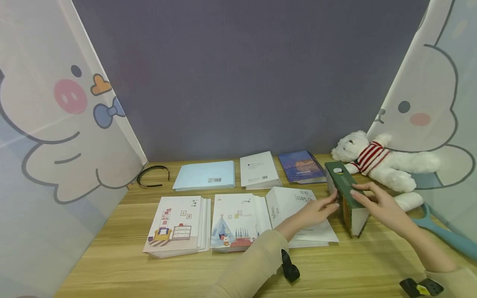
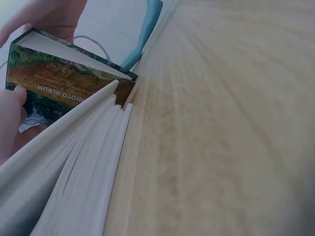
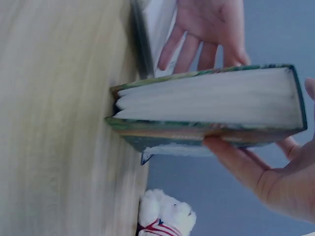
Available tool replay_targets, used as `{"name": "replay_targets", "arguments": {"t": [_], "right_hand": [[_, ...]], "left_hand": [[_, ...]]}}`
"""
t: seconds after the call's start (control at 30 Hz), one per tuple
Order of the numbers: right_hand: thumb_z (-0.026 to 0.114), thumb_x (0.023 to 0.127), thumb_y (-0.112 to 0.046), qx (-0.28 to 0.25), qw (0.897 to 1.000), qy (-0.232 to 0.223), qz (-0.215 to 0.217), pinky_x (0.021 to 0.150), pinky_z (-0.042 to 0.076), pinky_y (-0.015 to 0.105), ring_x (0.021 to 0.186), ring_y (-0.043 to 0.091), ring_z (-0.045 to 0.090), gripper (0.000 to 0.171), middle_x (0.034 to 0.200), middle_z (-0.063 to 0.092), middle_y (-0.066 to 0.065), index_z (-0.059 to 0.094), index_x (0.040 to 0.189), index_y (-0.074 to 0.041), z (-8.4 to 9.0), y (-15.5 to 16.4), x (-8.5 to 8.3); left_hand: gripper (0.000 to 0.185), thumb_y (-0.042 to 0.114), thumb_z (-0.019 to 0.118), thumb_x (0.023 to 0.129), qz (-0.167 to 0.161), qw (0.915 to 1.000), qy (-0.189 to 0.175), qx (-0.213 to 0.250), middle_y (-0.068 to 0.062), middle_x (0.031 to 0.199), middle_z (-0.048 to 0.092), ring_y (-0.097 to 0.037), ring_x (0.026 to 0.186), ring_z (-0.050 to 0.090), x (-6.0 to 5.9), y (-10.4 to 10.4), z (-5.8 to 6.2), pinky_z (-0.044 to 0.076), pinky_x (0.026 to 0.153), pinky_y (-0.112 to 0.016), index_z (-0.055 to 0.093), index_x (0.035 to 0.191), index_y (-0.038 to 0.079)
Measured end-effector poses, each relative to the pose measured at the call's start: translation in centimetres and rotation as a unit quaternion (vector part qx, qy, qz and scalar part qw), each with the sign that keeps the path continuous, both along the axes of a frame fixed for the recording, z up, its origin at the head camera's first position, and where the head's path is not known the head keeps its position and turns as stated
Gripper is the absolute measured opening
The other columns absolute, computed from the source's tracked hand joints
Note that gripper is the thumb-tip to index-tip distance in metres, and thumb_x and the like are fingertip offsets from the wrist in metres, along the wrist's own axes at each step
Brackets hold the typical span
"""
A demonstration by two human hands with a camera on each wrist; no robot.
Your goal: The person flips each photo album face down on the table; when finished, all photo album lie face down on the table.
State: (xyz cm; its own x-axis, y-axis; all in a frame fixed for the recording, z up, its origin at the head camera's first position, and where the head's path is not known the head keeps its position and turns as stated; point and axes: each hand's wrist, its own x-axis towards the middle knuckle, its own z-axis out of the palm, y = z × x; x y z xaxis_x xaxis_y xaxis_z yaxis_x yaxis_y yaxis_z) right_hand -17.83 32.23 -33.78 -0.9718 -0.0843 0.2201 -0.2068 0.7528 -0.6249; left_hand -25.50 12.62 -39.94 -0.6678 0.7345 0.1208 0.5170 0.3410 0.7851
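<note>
A green photo album point(image 1: 340, 176) stands on the table with its spine up, its covers slightly parted at the bottom. My left hand point(image 1: 314, 213) touches its left cover; in the right wrist view the fingers of that hand are straight and spread. On the album's other side, my right hand point(image 1: 380, 203) holds it by the cover and spine. The right wrist view shows its white page block point(image 3: 211, 96), with fingers of the right hand against the near cover. Beneath my left forearm lies a white album point(image 1: 316, 236) with dark lettering, partly hidden.
Two illustrated albums point(image 1: 175, 223) point(image 1: 238, 219) lie to the left. Behind are a pale blue album point(image 1: 203, 174), a white one point(image 1: 258, 167) and a dark blue one point(image 1: 298, 163). A plush bear point(image 1: 372, 159), a blue handled object point(image 1: 447, 236) and a hairband point(image 1: 152, 167) lie at the sides.
</note>
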Motion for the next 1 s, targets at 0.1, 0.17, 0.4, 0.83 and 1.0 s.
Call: {"name": "replay_targets", "arguments": {"t": [0.1, 0.17, 0.4, 0.83, 1.0], "right_hand": [[0.047, 0.098, -0.035, -0.001, 0.999, -0.032, -0.008, 0.063, 0.049, 0.037, 0.107, 0.05, 0.051, 0.056, 0.133, 0.036, 0.036, 0.031, 0.136, 0.004, 0.3, -0.2, 0.0], [0.05, 0.097, -0.037, -0.002, 0.999, -0.046, -0.019, 0.063, 0.049, 0.039, 0.107, 0.05, 0.047, 0.063, 0.132, 0.033, 0.036, 0.026, 0.137, 0.005, 0.3, -0.3, 0.1], [0.051, 0.096, -0.036, -0.022, 0.998, -0.041, -0.04, 0.076, 0.039, 0.062, 0.12, 0.059, 0.021, 0.071, 0.14, 0.017, 0.04, 0.018, 0.142, 0.009, 0.0, 0.4, 0.5], [0.042, 0.098, -0.044, -0.019, 0.989, -0.129, -0.065, 0.083, 0.035, 0.068, 0.123, 0.066, 0.012, 0.083, 0.145, 0.001, 0.043, -0.003, 0.148, 0.005, -0.7, 4.8, 0.2], [0.039, 0.098, -0.05, -0.022, 0.978, -0.197, -0.064, 0.083, 0.039, 0.066, 0.121, 0.066, 0.016, 0.086, 0.142, 0.0, 0.046, -0.005, 0.147, 0.006, -1.0, 6.8, -0.2]], "left_hand": [[0.048, 0.043, 0.037, 0.1, -0.014, 0.9998, 0.005, -0.012, 0.005, 0.142, 0.045, -0.007, 0.116, 0.056, 0.0, 0.0, -0.1, 0.048, 0.091, -0.018, 0.02, 0.146, 0.041], [0.048, 0.041, 0.038, 0.1, -0.025, 0.9994, 0.007, -0.021, 0.007, 0.143, 0.044, -0.007, 0.119, 0.053, 0.1, 0.0, -0.1, 0.047, 0.093, -0.019, 0.021, 0.146, 0.041], [0.05, 0.036, 0.038, 0.101, -0.068, 0.9894, 0.054, -0.116, 0.001, 0.123, 0.062, -0.006, 0.077, 0.061, 0.2, 0.5, -0.3, 0.047, 0.073, -0.015, 0.021, 0.147, 0.039], [0.045, 0.041, 0.038, 0.1, -0.056, 0.972, 0.093, -0.208, 0.02, 0.144, 0.037, 0.001, 0.128, 0.043, 0.5, 0.8, -0.3, 0.006, 0.118, -0.023, 0.029, 0.144, 0.041], [0.043, 0.041, 0.038, 0.1, -0.046, 0.9692, 0.107, -0.217, 0.014, 0.138, 0.049, 0.0, 0.114, 0.056, 0.4, 0.9, -0.4, 0.01, 0.118, -0.022, 0.032, 0.143, 0.041]]}}
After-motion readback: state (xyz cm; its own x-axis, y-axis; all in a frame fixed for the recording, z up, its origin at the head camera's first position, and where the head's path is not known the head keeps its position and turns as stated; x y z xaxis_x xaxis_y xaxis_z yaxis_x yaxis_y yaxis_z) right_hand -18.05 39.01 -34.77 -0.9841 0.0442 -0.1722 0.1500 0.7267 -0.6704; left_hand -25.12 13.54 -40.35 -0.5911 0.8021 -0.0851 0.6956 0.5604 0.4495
